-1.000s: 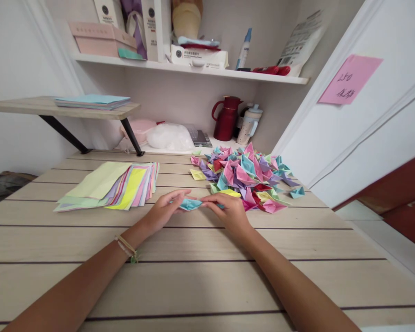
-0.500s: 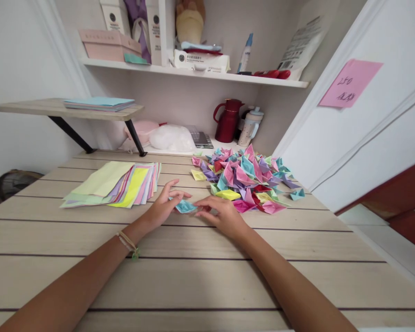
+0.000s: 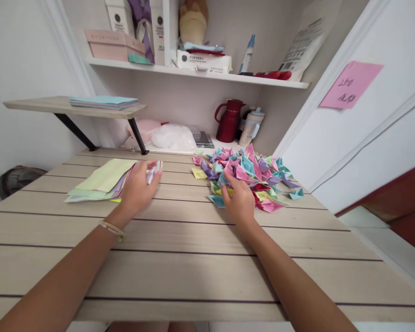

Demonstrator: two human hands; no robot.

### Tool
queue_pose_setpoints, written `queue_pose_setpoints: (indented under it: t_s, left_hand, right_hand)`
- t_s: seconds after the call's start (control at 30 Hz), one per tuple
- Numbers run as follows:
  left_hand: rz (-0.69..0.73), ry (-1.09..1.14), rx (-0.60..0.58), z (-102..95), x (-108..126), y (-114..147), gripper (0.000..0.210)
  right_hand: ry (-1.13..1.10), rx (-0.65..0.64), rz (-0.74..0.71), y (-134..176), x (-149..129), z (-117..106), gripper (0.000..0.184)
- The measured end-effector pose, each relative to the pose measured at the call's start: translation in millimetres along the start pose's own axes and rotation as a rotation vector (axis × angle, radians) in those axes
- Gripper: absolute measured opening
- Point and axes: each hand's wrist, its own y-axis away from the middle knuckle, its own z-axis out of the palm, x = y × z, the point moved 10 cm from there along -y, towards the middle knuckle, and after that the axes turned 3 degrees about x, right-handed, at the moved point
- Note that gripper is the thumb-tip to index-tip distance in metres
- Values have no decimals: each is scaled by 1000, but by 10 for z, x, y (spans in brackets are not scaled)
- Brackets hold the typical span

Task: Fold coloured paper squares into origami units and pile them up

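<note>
On the left of the table lies a fanned stack of coloured paper sheets (image 3: 103, 177), pale yellow on top. My left hand (image 3: 140, 186) rests over its right end, thumb and fingers apart, with paper showing between them. To the right is a heap of folded paper boats (image 3: 249, 168) in pink, blue, purple, yellow and red. My right hand (image 3: 240, 198) is at the heap's near left side, fingers apart and holding nothing I can see. A blue paper boat (image 3: 216, 201) sits just left of that hand, at the edge of the heap.
A raised wooden shelf (image 3: 38, 105) on black brackets carries more paper sheets (image 3: 103, 101). Behind the heap stand a dark red jug (image 3: 229, 122) and a pale bottle (image 3: 251, 127). A white plastic bag (image 3: 174, 137) lies at the back. A pink note (image 3: 351, 85) hangs on the right wall.
The blue paper boat went from between both hands to the heap's left edge, out of my fingers. My left hand moved left onto the paper stack; my right hand moved right to the boats.
</note>
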Motion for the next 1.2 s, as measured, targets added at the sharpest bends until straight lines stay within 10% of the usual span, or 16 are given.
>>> queue_pose_setpoints:
  t_s: [0.1, 0.2, 0.3, 0.5, 0.73, 0.87, 1.03, 1.2]
  left_hand:
    - [155, -519, 108, -336, 12, -131, 39]
    - [24, -786, 145, -637, -268, -223, 47]
    - [-280, -791, -68, -694, -724, -235, 47]
    - [-325, -804, -77, -695, -790, -309, 39]
    - [-176, -830, 211, -853, -440, -249, 35]
    - [124, -308, 227, -568, 32, -126, 32]
    - [-171, 575, -18, 158, -74, 78, 35]
    - [-286, 686, -247, 607, -117, 271, 34]
  right_hand:
    - [9, -20, 9, 7, 10, 17, 47]
    - [-79, -70, -30, 36, -95, 71, 45]
    - [-156, -108, -37, 67, -175, 120, 41]
    - [-268, -173, -47, 107, -278, 180, 33]
    - [-320, -171, -18, 114, -304, 177, 32]
    - [-542, -303, 176, 174, -262, 301, 50]
    - [-975, -608, 553, 401, -210, 666, 57]
    - [-1039, -549, 605, 357, -105, 689, 33]
